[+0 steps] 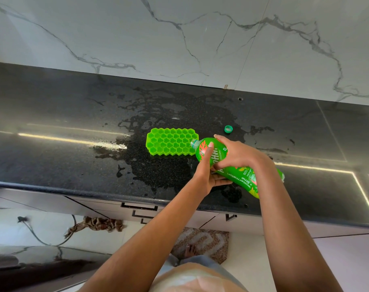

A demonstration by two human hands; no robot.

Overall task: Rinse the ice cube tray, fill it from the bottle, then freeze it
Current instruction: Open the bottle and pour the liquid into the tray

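Observation:
A bright green honeycomb ice cube tray lies flat on the wet black countertop. A green labelled bottle is tipped almost level, its open neck over the tray's right end. My right hand grips the bottle's upper part from above. My left hand holds it from below and the side, thumb along the label. The bottle's green cap sits on the counter just behind my hands.
A puddle of water spreads over the counter around and behind the tray. A marble wall backs the counter. Below the front edge are drawer handles, a patterned mat, a crumpled cloth and a cable on the floor.

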